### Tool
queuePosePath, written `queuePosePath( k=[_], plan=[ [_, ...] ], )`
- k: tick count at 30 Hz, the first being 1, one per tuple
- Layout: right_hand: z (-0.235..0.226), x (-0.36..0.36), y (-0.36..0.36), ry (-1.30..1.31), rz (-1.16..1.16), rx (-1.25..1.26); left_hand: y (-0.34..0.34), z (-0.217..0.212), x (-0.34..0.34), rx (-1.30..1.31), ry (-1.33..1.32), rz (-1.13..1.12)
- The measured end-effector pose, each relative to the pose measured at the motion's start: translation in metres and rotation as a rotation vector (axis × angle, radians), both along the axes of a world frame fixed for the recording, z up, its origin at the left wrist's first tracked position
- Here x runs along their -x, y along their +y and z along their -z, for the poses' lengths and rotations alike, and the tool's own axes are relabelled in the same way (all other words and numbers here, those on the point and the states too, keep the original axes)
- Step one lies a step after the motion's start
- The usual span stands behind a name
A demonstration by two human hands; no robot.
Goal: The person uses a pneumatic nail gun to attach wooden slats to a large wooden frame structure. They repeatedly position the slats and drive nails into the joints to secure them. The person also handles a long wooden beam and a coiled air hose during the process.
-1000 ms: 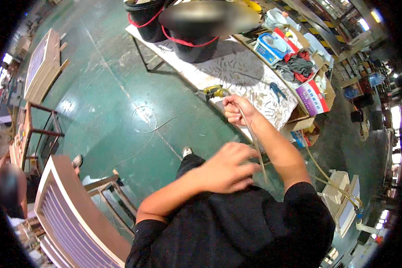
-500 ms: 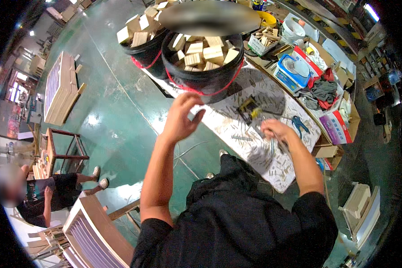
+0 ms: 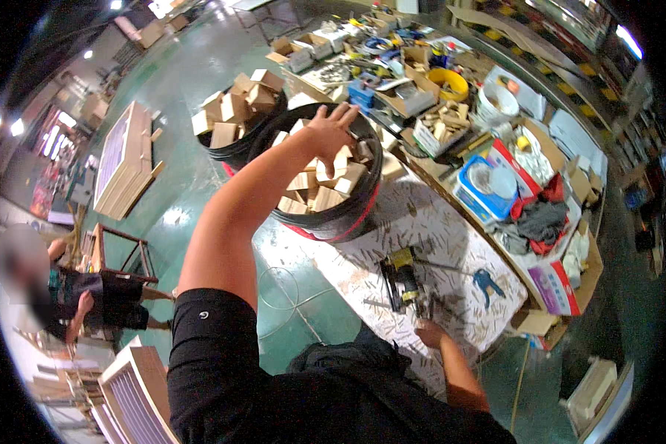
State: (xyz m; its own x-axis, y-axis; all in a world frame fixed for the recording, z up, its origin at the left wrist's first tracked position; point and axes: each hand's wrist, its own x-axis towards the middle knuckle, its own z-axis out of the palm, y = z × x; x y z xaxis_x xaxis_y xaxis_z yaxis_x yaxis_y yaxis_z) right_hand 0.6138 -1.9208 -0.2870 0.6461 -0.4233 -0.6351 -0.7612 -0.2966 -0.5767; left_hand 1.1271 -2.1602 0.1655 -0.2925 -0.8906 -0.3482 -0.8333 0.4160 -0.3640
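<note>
My left hand is stretched over a black bucket, fingers spread, with nothing in it. Light wooden blocks fill the bucket below my palm. Low over the white tabletop, my right hand is closed; what its fingers grip, if anything, I cannot make out. Just beyond its fingers lies a black and yellow power tool, which looks like a nail gun. Blue-handled pliers rest to its right. Small slivers are scattered all over the tabletop.
Another bucket of wooden blocks stands behind on the left. Along the right run a box of wood offcuts, a blue tub and crumpled cloths. A co-worker is at far left, near stacked panels.
My left hand has moved forward and right, from in front of the bucket to over its blocks, and its fingers have spread. My right hand has drawn nearer to me. The view has shifted.
</note>
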Motion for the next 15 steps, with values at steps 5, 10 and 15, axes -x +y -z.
queuePosePath(
  k=[5, 10, 15],
  plan=[
    [-0.091, -0.01, -0.011, 0.014, 0.238, -0.018, 0.009, 0.024, 0.008, 0.05, -0.058, -0.035],
    [0.009, 0.005, -0.025, 0.08, 0.233, -0.077, 0.027, 0.061, -0.021, 0.04, -0.09, -0.106],
    [0.069, 0.029, -0.024, 0.081, 0.11, 0.206, 0.009, 0.061, 0.004, 0.121, -0.111, -0.047]
  ],
)
